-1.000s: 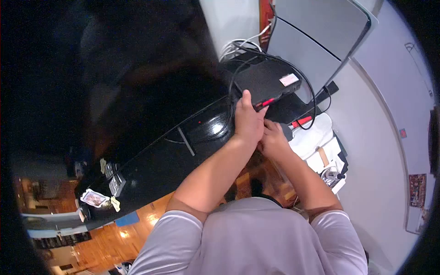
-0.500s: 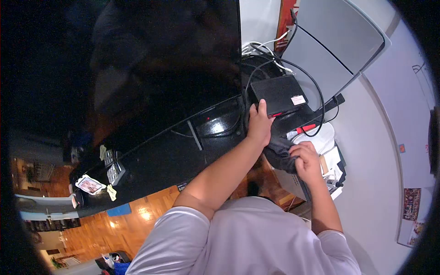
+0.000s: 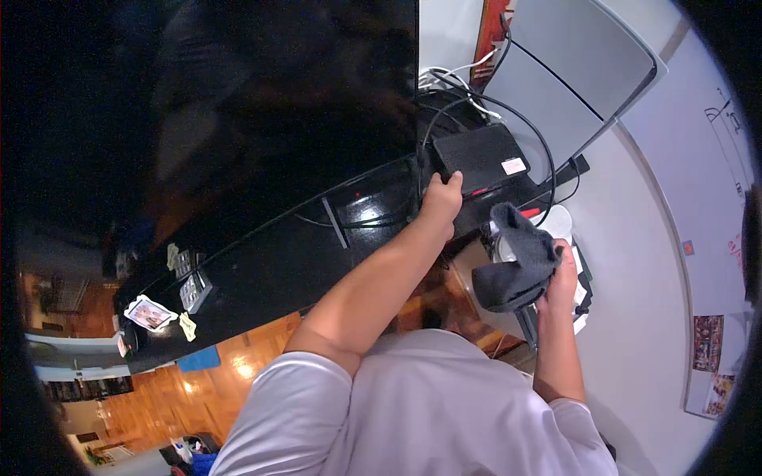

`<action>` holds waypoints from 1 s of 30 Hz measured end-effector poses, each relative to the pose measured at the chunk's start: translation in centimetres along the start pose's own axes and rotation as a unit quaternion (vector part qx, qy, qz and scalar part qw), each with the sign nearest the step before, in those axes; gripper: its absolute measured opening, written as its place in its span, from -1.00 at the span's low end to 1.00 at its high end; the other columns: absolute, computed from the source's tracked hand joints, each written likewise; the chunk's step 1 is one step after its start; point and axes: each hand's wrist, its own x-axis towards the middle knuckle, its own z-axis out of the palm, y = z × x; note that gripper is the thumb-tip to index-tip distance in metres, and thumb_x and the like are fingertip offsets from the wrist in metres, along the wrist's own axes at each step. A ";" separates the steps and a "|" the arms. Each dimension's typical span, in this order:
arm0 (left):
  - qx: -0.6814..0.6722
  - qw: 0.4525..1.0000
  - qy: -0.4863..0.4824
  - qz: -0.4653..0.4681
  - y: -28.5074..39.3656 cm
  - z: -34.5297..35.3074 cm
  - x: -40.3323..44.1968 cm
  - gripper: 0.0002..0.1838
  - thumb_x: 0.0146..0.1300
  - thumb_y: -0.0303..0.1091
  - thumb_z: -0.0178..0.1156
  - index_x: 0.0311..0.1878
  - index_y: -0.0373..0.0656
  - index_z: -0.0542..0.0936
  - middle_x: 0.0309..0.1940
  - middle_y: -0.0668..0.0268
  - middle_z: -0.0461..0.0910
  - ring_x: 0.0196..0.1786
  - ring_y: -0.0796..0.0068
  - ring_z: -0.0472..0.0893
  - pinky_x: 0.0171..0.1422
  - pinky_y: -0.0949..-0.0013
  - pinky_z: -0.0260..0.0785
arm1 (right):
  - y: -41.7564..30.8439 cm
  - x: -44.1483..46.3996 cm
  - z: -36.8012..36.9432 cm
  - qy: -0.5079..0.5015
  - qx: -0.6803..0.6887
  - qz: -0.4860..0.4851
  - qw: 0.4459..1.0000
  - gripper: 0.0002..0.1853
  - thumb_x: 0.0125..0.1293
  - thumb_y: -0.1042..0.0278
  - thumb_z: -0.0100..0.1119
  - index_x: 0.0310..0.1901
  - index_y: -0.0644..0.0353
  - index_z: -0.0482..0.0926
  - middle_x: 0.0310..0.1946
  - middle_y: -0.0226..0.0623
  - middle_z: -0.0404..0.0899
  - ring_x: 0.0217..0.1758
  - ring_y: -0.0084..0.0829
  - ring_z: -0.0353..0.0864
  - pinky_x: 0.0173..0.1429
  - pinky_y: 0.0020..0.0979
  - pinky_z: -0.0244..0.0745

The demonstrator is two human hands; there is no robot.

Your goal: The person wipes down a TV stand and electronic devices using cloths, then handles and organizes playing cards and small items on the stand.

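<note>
Step in hand, as I read it: two-handed work at the black box (image 3: 476,155), cloth in one hand, the other on the box. Left hand (image 3: 443,198) is at the box's near left corner, two digits up against the edge. The rest of those fingers are out of sight, so can't tell whether they grip or just brace.

Right hand (image 3: 561,274) is closed on the dark grey cloth (image 3: 524,266), gripping its right side. Bulk of the cloth hangs loose to the left of the fingers, bunched and folded, in front of the box and apart from it. Box lies beyond the left fingertips on the black stand (image 3: 262,285), white label (image 3: 513,166) on its near right part. Black cable (image 3: 540,136) loops around behind and to the right, so it's a likely snag.

Next move, my judgement: calls for a steady left hand and a firmer gather on the cloth, loose folds kept off the cable and the red item (image 3: 529,213) just behind it.
</note>
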 end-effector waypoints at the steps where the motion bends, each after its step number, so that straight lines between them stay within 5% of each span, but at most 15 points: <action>1: -0.003 1.000 0.004 0.004 -0.4 0.1 0.1 -0.42 0.24 -0.08 0.06 0.20 -0.28 0.27 -0.05 0.19 0.46 -0.26 0.39 0.40 -0.12 0.31 0.29 | 0.0 -0.1 0.4 0.027 0.042 0.040 0.998 -0.90 0.30 0.42 -0.08 -0.37 0.18 0.40 -0.31 -0.29 0.54 -0.33 -0.48 0.51 -0.17 -0.47 0.45; 6: -0.055 0.995 -0.070 0.044 -1.7 -1.2 -0.4 -0.42 0.25 -0.19 0.07 0.27 -0.23 0.22 0.06 0.10 0.40 -0.12 0.27 0.42 0.02 0.28 0.28 | 1.3 0.0 0.8 0.060 0.064 0.068 0.994 -0.88 0.26 0.37 -0.05 -0.30 0.21 0.46 -0.37 -0.33 0.56 -0.33 -0.48 0.55 -0.17 -0.45 0.48; 8: 0.168 0.960 -0.034 0.223 -0.6 -2.5 -3.9 -0.54 0.20 -0.22 0.14 0.15 -0.14 0.38 0.06 0.12 0.35 0.04 0.15 0.36 0.14 0.20 0.22 | 1.5 0.0 0.9 0.061 0.050 0.084 0.993 -0.82 0.23 0.40 -0.09 -0.20 0.24 0.47 -0.31 -0.27 0.57 -0.26 -0.43 0.55 -0.11 -0.41 0.48; 9: 0.166 0.960 -0.032 0.223 -0.1 -3.8 -4.8 -0.54 0.20 -0.22 0.14 0.15 -0.14 0.38 0.06 0.12 0.35 0.04 0.15 0.36 0.14 0.20 0.22 | 1.6 0.0 1.0 0.059 0.049 0.085 0.993 -0.82 0.23 0.40 -0.09 -0.20 0.24 0.47 -0.31 -0.27 0.57 -0.26 -0.43 0.55 -0.11 -0.41 0.48; 11: 0.484 0.715 -0.024 0.504 1.0 -7.4 -6.0 -0.61 0.10 -0.20 0.22 0.02 -0.04 0.49 0.10 0.12 0.29 0.18 0.06 0.25 0.21 0.08 0.14 | 1.8 -0.2 1.5 0.053 0.074 0.100 0.991 -0.73 0.33 0.31 -0.16 -0.05 0.24 0.42 -0.23 -0.19 0.57 -0.23 -0.30 0.59 -0.09 -0.29 0.53; 13: 0.573 0.665 0.021 0.479 0.9 -8.9 -6.0 -0.58 0.00 -0.16 0.27 -0.01 0.04 0.53 0.19 0.10 0.21 0.23 -0.03 0.17 0.23 -0.04 0.08 | 2.5 -0.2 2.0 0.061 0.093 0.122 0.986 -0.72 0.33 0.32 -0.17 -0.03 0.24 0.41 -0.21 -0.19 0.56 -0.21 -0.30 0.58 -0.09 -0.29 0.52; 16: 0.570 0.676 0.057 0.464 0.8 -9.9 -5.0 -0.65 -0.01 -0.21 0.25 -0.10 -0.03 0.54 0.08 0.07 0.31 0.15 -0.03 0.28 0.16 0.01 0.19 | 2.8 -0.4 4.2 0.053 0.091 0.136 0.985 -0.69 0.32 0.34 -0.20 0.02 0.24 0.39 -0.15 -0.19 0.54 -0.15 -0.31 0.56 -0.05 -0.31 0.50; 19: 0.552 0.746 -0.018 0.372 1.3 -10.5 -4.1 -0.77 0.00 -0.38 0.17 -0.21 -0.13 0.52 -0.09 0.03 0.41 0.02 -0.04 0.40 0.08 0.08 0.29 | 4.1 -0.2 6.1 0.018 0.022 0.108 0.994 -0.67 0.32 0.39 -0.20 0.07 0.22 0.39 -0.07 -0.21 0.50 -0.06 -0.35 0.52 0.07 -0.35 0.41; 20: 0.493 0.765 -0.010 0.414 1.2 -10.8 -3.8 -0.80 0.00 -0.45 0.11 -0.24 -0.17 0.50 -0.17 0.02 0.43 -0.04 -0.04 0.43 0.04 0.11 0.32 | 5.8 0.3 5.8 -0.021 -0.156 0.017 0.987 -0.67 0.27 0.46 -0.16 0.07 0.23 0.39 -0.04 -0.18 0.48 -0.01 -0.31 0.49 0.12 -0.34 0.37; 21: 0.432 0.780 -0.002 0.454 1.2 -11.1 -3.5 -0.83 -0.01 -0.52 0.06 -0.28 -0.20 0.48 -0.25 0.01 0.45 -0.11 -0.04 0.46 0.00 0.14 0.35 | 6.8 0.7 6.0 -0.058 -0.327 -0.074 0.940 -0.66 0.23 0.52 -0.12 0.06 0.23 0.40 -0.02 -0.15 0.47 0.03 -0.27 0.45 0.17 -0.33 0.32; 23: 0.407 0.789 -0.006 0.461 2.0 -11.5 -3.5 -0.82 0.00 -0.55 0.05 -0.27 -0.22 0.48 -0.25 0.02 0.46 -0.12 -0.03 0.47 0.01 0.15 0.34 | 6.3 1.5 9.3 -0.152 -0.611 -0.280 0.725 -0.58 0.11 0.64 -0.05 0.06 0.25 0.40 0.08 -0.05 0.38 0.13 -0.13 0.35 0.22 -0.27 0.25; 27: 0.350 0.822 -0.043 0.447 2.9 -12.4 -3.6 -0.83 0.00 -0.56 0.04 -0.27 -0.23 0.47 -0.25 0.04 0.47 -0.13 0.00 0.48 -0.01 0.17 0.35 | 10.9 3.8 12.6 -0.172 -0.692 -0.300 0.634 -0.61 0.11 0.47 0.01 0.03 0.28 0.42 0.15 -0.01 0.30 0.16 -0.04 0.30 0.17 -0.15 0.27; 30: 0.337 0.824 -0.042 0.453 2.8 -12.6 -3.3 -0.83 0.01 -0.56 0.04 -0.27 -0.24 0.46 -0.25 0.05 0.47 -0.13 -0.01 0.49 -0.02 0.19 0.34 | 13.6 6.2 14.5 -0.170 -0.649 -0.359 0.649 -0.61 0.11 0.41 -0.01 0.01 0.29 0.42 0.15 -0.04 0.31 0.17 -0.07 0.30 0.11 -0.14 0.30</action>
